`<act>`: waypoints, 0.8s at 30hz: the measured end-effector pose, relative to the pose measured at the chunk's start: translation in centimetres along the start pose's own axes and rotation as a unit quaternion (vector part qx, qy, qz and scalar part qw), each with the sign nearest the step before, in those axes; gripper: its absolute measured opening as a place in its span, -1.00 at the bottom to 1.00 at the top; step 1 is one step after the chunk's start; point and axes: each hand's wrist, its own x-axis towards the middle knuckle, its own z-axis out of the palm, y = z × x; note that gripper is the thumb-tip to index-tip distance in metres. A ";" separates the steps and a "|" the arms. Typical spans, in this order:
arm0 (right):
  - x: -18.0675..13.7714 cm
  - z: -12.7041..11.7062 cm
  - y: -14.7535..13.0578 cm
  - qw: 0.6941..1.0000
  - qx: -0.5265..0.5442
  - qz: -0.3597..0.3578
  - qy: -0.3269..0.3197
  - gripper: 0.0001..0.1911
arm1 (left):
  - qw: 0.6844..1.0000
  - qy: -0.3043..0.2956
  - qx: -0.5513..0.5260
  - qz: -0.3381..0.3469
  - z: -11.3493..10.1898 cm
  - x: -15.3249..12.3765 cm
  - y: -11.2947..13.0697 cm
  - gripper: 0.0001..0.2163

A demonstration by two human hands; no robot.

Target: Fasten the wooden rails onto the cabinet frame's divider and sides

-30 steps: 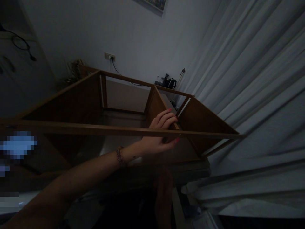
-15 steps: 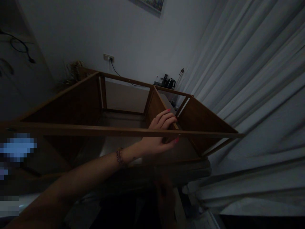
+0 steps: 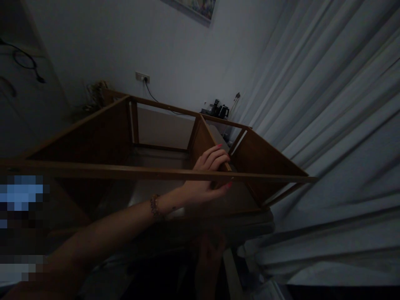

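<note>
A brown wooden cabinet frame [image 3: 150, 168] with thin rails and side panels fills the middle of the view. My left hand [image 3: 209, 175], wearing a beaded bracelet [image 3: 154, 206] at the wrist, reaches in behind the front rail. Its fingers curl over the edge of the upright divider panel [image 3: 203, 141], while the thumb stretches forward beneath the rail. Lower down, in deep shadow, is my right hand [image 3: 211, 248]. Darkness and blur hide its fingers and anything they might hold.
Long white curtains [image 3: 328, 125] hang along the right side. Behind the frame, a black kettle [image 3: 223, 111] stands near the wall, and a cord runs from a wall socket [image 3: 142, 77]. A padded dark surface [image 3: 253, 221] lies under the frame. A blurred-out patch covers the left edge.
The left hand keeps its hold on the divider panel. In the shadow below, the right hand has shifted slightly left. The whole view has tilted a little.
</note>
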 end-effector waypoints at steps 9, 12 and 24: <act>0.5 0.1 2.4 0.999 0.050 0.013 -0.014 -0.52 | 1.000 0.004 -0.006 0.002 0.1 0.0 0.0 -0.50; 1.1 -1.0 2.0 0.984 -0.098 -0.138 -0.050 -0.75 | 1.000 0.000 -0.007 0.002 -0.1 -0.1 0.1 -0.51; 3.2 -4.4 0.5 0.836 -0.307 -0.442 -0.113 -0.72 | 1.000 0.004 -0.004 0.004 0.1 0.0 -0.1 -0.50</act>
